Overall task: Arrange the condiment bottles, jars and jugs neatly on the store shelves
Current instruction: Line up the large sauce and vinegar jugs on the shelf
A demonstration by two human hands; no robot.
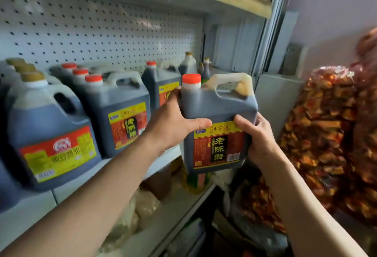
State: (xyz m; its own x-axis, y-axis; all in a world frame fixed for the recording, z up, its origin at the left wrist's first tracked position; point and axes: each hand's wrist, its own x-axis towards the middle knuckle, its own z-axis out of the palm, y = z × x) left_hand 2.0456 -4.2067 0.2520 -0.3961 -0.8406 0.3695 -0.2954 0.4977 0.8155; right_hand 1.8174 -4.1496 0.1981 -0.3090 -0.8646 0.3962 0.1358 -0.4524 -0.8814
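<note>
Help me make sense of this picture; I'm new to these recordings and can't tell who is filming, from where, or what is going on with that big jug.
There is no machine here. A person wears a wide-angle camera on the head, so this single view looks forward and down along their own bare arms at a store shelf.

Both hands grip one jug of dark liquid with an orange cap and a yellow, red and black label. The left hand holds its side near the neck; the right hand holds the other side. The jug is in the air in front of the shelf edge, not standing on it.

On the shelf stand similar orange-capped jugs in rows, and further left brown-capped jugs. At the right hang bags of red packaged goods.
</note>
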